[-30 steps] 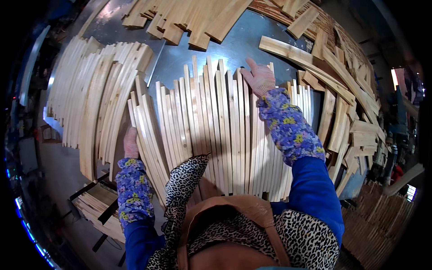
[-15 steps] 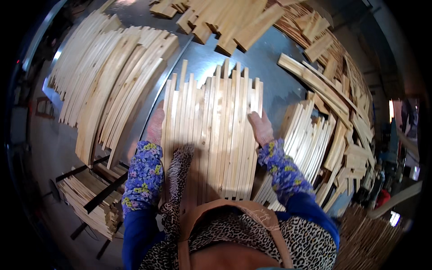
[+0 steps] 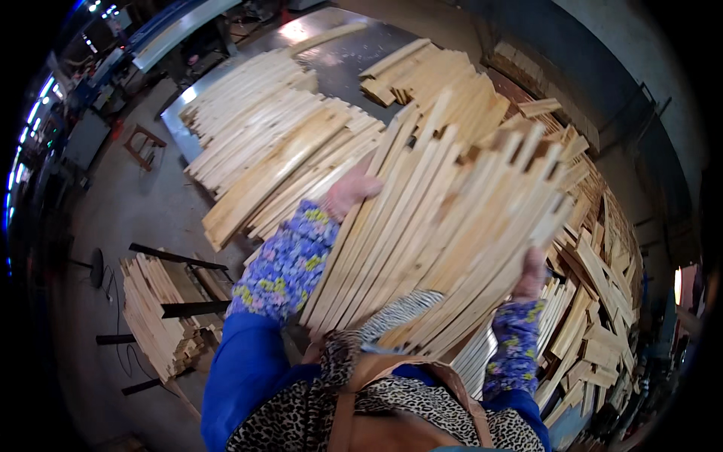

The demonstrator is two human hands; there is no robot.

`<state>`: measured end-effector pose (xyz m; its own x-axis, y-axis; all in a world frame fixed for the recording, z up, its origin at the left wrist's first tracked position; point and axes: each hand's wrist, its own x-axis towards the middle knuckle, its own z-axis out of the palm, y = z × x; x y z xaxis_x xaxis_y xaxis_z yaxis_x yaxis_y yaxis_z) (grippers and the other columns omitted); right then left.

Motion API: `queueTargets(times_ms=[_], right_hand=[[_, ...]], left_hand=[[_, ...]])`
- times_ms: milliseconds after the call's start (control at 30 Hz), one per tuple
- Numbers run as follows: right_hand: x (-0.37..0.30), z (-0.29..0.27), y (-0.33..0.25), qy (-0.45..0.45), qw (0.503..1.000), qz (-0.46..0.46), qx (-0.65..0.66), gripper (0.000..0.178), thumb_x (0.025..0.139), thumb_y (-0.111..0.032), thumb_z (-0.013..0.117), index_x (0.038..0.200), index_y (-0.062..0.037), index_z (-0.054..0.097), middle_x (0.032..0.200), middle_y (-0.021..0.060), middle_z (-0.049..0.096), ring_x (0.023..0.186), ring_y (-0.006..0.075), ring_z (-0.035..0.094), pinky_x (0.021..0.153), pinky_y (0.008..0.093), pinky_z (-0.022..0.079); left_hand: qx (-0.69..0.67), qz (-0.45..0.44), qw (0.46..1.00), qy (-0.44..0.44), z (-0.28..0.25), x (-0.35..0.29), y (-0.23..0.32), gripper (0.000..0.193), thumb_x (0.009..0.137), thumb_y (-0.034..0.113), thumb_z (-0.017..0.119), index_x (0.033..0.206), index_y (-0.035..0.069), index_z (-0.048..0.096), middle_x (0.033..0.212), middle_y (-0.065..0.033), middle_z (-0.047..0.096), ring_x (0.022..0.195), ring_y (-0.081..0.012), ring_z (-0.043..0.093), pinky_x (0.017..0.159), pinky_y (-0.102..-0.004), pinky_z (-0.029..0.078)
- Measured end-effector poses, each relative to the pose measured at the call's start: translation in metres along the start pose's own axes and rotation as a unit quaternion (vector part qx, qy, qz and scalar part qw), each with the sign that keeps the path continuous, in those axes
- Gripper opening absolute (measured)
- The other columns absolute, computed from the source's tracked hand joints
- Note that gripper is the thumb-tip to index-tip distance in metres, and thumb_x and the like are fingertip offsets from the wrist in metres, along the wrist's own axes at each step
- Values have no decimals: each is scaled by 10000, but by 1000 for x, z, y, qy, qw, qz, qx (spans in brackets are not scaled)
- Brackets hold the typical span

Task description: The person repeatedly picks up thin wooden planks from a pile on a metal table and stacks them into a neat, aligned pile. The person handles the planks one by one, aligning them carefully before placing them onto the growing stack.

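Between my two hands is a broad bundle of narrow wooden strips (image 3: 429, 241), pressed together side by side, their far ends uneven. My left hand (image 3: 352, 188) grips the bundle's left edge, fingers closed round the outermost strips. At the right edge my right hand (image 3: 532, 273) clasps it from the side; its fingers are partly hidden. The bundle is tilted and its near ends rest close against my apron (image 3: 376, 364). Some far ends are smeared by motion. Just left of my left hand lies a row of wooden strips (image 3: 294, 154) on the metal table (image 3: 343, 64).
More wood pieces (image 3: 444, 75) lie at the table's far side. Loose offcuts (image 3: 595, 286) are heaped on the right, beside another row of strips (image 3: 482, 354). At lower left, stacked boards (image 3: 151, 316) sit among dark bars (image 3: 194, 309). A small wooden stool (image 3: 141, 147) stands on the floor.
The bundle has come up off the table and turned, its far ends swinging right. Both hands moved with it, and the view has shifted leftward, showing more of the floor.
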<state>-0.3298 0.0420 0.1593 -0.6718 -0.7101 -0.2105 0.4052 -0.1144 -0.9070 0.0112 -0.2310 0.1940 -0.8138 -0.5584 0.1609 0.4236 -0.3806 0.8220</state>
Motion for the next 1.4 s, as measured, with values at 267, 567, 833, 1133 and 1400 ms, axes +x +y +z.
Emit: queueTargets(times_ms=[267,567,833,1133,1400], right_hand=[[2,-38,-109,-110,956,-268,-52,551,1019,-191,688,1525,-28,542,1464,146,660,1317,338,650,1116,511,534],[-153,-49,82,-61,824,-56,-561,577,971,-169,761,1500,-55,560,1378,169,695,1225,345,685,1047,487,551],[-301,-2,133,-149,776,79,-608,581,996,-220,724,1498,-9,520,1340,204,687,1195,353,688,1040,466,552],[-228,67,212,-117,820,-13,-560,607,1024,-279,682,1494,44,475,1298,244,679,1161,362,693,1033,442,554],[-211,18,154,-184,777,57,-600,721,971,-355,677,1599,-75,460,1341,272,692,1239,466,659,1086,520,523]], left_hand=[[155,145,976,-57,54,28,119,993,800,229,900,1643,50,407,1551,-107,565,1373,-244,588,1152,-412,489],[408,-15,913,-17,-45,-123,41,729,1012,123,768,1650,92,417,1542,-183,571,1303,-274,664,1165,-435,521],[767,39,627,-129,-101,-204,-14,550,990,216,695,1512,99,566,1541,-160,561,1415,-334,540,1204,-488,426],[887,-30,433,-159,-160,-219,16,373,918,208,686,1269,86,722,1516,-148,580,1465,-366,476,1245,-530,339],[477,-108,871,-43,131,-117,-160,681,976,207,746,1589,22,515,1594,-231,544,1478,-373,524,1262,-444,394]])
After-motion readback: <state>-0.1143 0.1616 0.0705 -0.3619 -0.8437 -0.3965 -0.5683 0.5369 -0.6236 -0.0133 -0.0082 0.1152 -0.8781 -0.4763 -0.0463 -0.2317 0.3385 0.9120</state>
